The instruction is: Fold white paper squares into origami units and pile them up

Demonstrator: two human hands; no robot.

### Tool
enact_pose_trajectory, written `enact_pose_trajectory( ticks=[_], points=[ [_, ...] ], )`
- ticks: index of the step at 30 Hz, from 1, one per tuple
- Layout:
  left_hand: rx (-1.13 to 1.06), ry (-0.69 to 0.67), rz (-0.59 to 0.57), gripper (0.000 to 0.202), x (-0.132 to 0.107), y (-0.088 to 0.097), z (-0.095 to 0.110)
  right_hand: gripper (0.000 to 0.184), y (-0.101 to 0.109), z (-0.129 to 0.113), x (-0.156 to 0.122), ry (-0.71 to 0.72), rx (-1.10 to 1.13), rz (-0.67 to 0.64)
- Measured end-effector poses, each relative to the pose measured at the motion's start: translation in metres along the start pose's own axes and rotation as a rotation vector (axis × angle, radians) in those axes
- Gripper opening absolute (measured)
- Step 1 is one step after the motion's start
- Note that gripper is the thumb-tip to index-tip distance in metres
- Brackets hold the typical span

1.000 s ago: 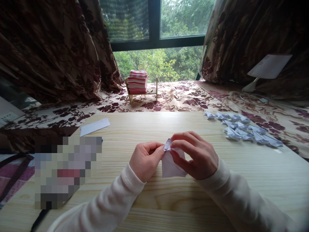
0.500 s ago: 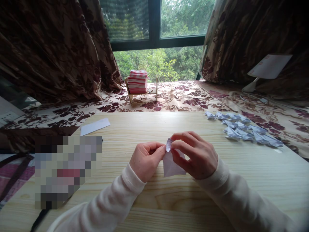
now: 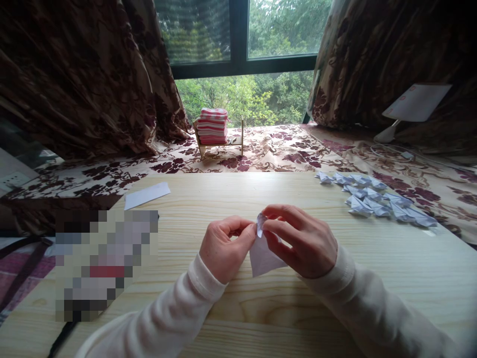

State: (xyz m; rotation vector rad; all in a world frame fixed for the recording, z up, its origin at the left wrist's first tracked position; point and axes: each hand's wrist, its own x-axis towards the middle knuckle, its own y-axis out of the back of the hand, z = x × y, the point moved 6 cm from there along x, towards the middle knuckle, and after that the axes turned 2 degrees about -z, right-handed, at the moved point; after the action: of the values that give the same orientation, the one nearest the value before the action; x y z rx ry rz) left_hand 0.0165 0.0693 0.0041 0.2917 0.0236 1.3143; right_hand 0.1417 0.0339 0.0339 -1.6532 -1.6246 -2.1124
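A small piece of pale lilac paper (image 3: 262,256) is held upright just above the light wooden table (image 3: 238,308), near its middle. My left hand (image 3: 223,246) pinches the paper's left edge near the top, fingers curled. My right hand (image 3: 303,241) pinches the folded top corner with thumb and forefinger, the other fingers lying over the paper's right side. The lower part of the sheet hangs between both hands, its bottom tip close to the tabletop.
Several folded paper pieces (image 3: 376,201) lie in a heap at the table's right far edge. A white paper strip (image 3: 146,195) lies at the far left. A blurred patch (image 3: 104,261) covers something at the left. Behind stands a small wooden rack with striped cloths (image 3: 214,128) and a lamp (image 3: 410,107).
The paper has turned a little between my fingers and its lower tip now points more to the left. Both hands stay in nearly the same place.
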Motion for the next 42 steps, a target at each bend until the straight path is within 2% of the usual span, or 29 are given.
enact_pose_trajectory(
  ticks=[7,11,14,19,23,26,31,37,42],
  points=[
    [-0.029,0.025,-0.050,0.025,0.001,-0.001,0.002,0.012,-0.001,0.003,-0.003,-0.026,0.055,0.014],
    [-0.014,0.022,-0.031,0.019,0.001,-0.002,-0.003,0.012,-0.002,0.005,-0.003,-0.061,0.152,0.015],
    [0.120,-0.096,0.006,0.015,0.001,-0.001,0.004,0.012,-0.004,0.010,-0.002,-0.147,0.324,0.040],
    [0.446,-0.430,0.072,0.017,-0.007,-0.003,0.025,0.011,-0.009,0.024,-0.006,-0.401,0.519,0.074],
    [0.487,-0.518,0.066,0.017,-0.010,-0.006,0.029,0.004,-0.013,0.030,-0.009,-0.467,0.616,0.064],
    [0.392,-0.446,0.038,0.014,-0.008,-0.006,0.028,0.006,-0.016,0.032,-0.009,-0.492,0.713,0.040],
    [0.156,-0.180,-0.057,0.017,-0.001,-0.004,0.017,0.013,-0.020,0.032,-0.009,-0.556,0.829,-0.009],
    [0.050,-0.079,-0.121,0.018,0.002,-0.003,0.008,0.025,-0.030,0.034,-0.013,-0.687,0.995,-0.056],
    [-0.113,0.072,-0.187,0.018,0.003,-0.007,-0.002,0.023,-0.036,0.035,-0.017,-0.748,1.051,-0.120]
  ],
)
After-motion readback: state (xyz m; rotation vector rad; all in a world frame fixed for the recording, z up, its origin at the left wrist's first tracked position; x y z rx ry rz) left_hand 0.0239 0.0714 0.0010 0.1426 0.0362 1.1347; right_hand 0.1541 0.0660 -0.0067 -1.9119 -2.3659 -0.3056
